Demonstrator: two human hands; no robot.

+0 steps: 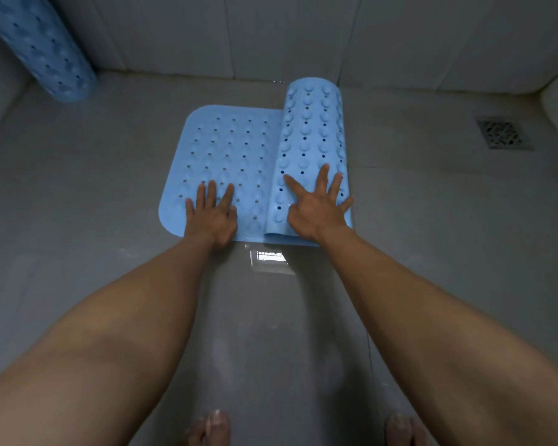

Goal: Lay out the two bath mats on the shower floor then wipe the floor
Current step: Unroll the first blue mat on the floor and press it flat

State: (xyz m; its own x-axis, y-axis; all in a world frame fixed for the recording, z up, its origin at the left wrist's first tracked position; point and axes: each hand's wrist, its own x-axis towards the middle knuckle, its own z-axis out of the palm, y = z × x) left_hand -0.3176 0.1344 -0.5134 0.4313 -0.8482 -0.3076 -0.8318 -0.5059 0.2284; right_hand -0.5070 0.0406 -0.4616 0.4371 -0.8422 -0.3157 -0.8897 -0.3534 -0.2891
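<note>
A light blue bath mat (226, 162) is seen half unrolled on the grey shower floor (78, 220), near the back wall (271, 33). Its flat part lies to the left, holes and bumps facing up. Its right part is a roll (313, 136) with suction cups outward, resting on the flat part's right edge.

The left hand (211, 214) is pressed flat on the unrolled part near the mat's front edge, fingers straight and slightly spread, nothing gripped. The right hand (318, 206) is laid on the near end of the roll, fingers straight and fanned wide, palm against the suction cups; nothing is curled round it.

A second mat (42, 49), same blue, is seen rolled up and standing tilted in the back left corner, leaning against the wall, well apart from the first.

A square metal drain grate (500, 132) is set in the floor at the right, apart from the mat. A bright window reflection (269, 256) is shown on the wet floor just in front of the mat. Bare toes (218, 426) are visible at the bottom edge.
</note>
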